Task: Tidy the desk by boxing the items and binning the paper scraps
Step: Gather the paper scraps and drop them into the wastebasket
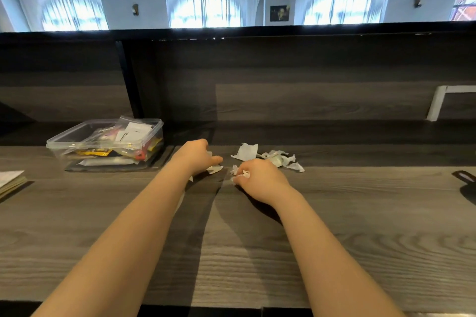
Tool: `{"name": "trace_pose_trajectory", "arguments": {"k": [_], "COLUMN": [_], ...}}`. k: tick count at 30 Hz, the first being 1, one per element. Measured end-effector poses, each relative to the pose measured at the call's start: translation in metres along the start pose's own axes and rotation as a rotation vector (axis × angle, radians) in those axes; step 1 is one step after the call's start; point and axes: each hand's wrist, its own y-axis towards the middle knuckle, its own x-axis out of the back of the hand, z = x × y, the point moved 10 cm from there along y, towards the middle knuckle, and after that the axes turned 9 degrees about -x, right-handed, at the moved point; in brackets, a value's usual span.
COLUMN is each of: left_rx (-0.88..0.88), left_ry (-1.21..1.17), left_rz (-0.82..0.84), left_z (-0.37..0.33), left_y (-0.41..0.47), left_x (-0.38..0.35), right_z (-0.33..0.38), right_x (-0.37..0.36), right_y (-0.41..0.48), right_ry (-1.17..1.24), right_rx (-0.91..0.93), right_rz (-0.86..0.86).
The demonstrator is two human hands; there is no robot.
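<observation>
Grey wood-grain worktop (334, 239) under two bare forearms. Right hand (260, 180) just nearer than the paper scraps (270, 158), fingers (240, 175) clenched on a few white bits. Left hand (195, 156) just left of the scraps, fingers curled over one scrap (215, 168), grip hard to tell. Clear plastic box (108, 144) well left of the scraps, lidless, packed with small items. Stacked notebooks (10, 183) far left of the scraps, at the frame edge.

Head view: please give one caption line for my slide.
Both hands, left and right, gather paper scraps on the desk beside a filled clear plastic box.
</observation>
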Motion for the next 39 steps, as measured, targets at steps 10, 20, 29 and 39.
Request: {"name": "trace_pose_trajectory", "arguments": {"k": [10,20,29,39], "left_rx": [-0.019,-0.030,-0.021,-0.025], "left_ry": [0.037,-0.212,-0.369,-0.545], "left_rz": [0.027,-0.194,-0.261,-0.366], "left_z": [0.006,0.006,0.000,0.010], "left_y": [0.002,-0.017,-0.038,-0.100], "left_x": [-0.021,0.007,0.013,0.045], "right_z": [-0.008,-0.006,-0.005,0.057], "right_x": [0.032,0.027,0.023,0.030], "right_y": [0.000,-0.002,0.000,-0.034], "right_ry": [0.289,0.256,0.163,0.256], "right_rx": [-0.084,-0.074,-0.055,0.168], "right_rz": [-0.192,-0.186,-0.187,-0.202]}}
